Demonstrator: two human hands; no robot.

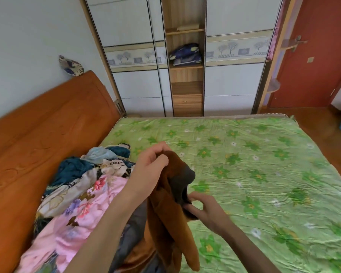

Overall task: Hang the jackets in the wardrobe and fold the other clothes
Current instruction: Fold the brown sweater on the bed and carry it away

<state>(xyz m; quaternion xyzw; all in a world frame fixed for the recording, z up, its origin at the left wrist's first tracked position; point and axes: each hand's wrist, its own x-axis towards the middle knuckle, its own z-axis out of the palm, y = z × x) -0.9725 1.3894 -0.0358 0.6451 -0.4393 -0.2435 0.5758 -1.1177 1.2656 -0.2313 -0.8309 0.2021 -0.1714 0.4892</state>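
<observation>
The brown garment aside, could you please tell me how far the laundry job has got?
Nothing folded shows on the bed. Left hand and right hand hold the brown garment. The unsorted clothes pile remains.

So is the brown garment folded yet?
No. The brown garment hangs loose, held up by the left hand and right hand over the bed.

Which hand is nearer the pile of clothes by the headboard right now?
Left. The left hand grips the top of the brown garment right beside the clothes pile; the right hand pinches its dark lining on the far side, over the green bedspread.
</observation>
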